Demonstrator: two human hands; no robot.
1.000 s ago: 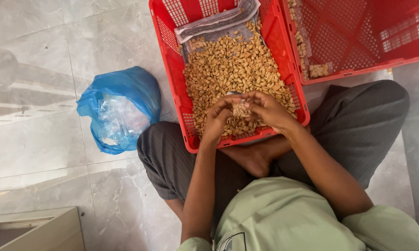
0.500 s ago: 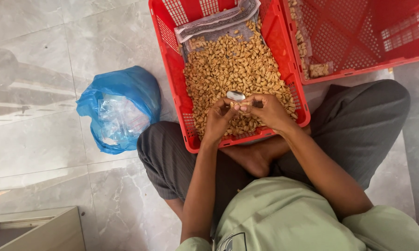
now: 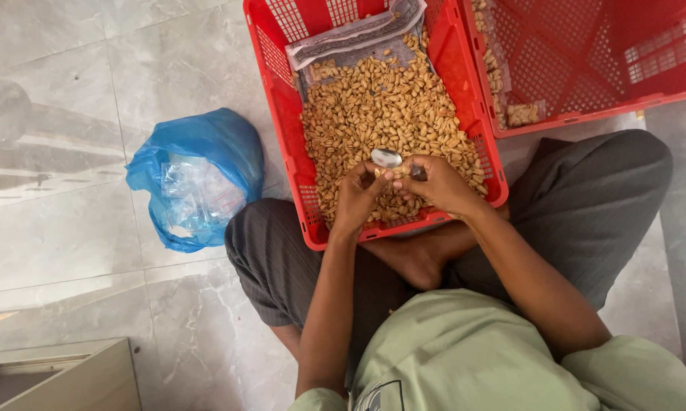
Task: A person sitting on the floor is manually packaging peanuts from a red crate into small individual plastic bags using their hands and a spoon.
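A pale marble floor (image 3: 69,228) is seen from above, with a person seated cross-legged on it in dark trousers and a light green shirt; a red plastic crate (image 3: 282,129) lined with printed paper and heaped with tan shelled nuts (image 3: 381,106) is set against the knees, a second red crate (image 3: 587,68), nearly bare but for a few nuts along one wall, is placed just beside it to the right, and a crumpled blue plastic bag (image 3: 198,175) is left on the floor to the left. Both hands are held together over the near end of the heap: the left hand (image 3: 356,199) is curled with its fingers closed toward the thumb, seemingly on a single nut, though the grip is too small to be made out; the right hand (image 3: 442,185) is closed on a small metal tool (image 3: 386,157), whose rounded shiny end is pointed left and away, lying just above the left fingertips, its long axis running across toward the left hand, which is the nearer to the nut being worked
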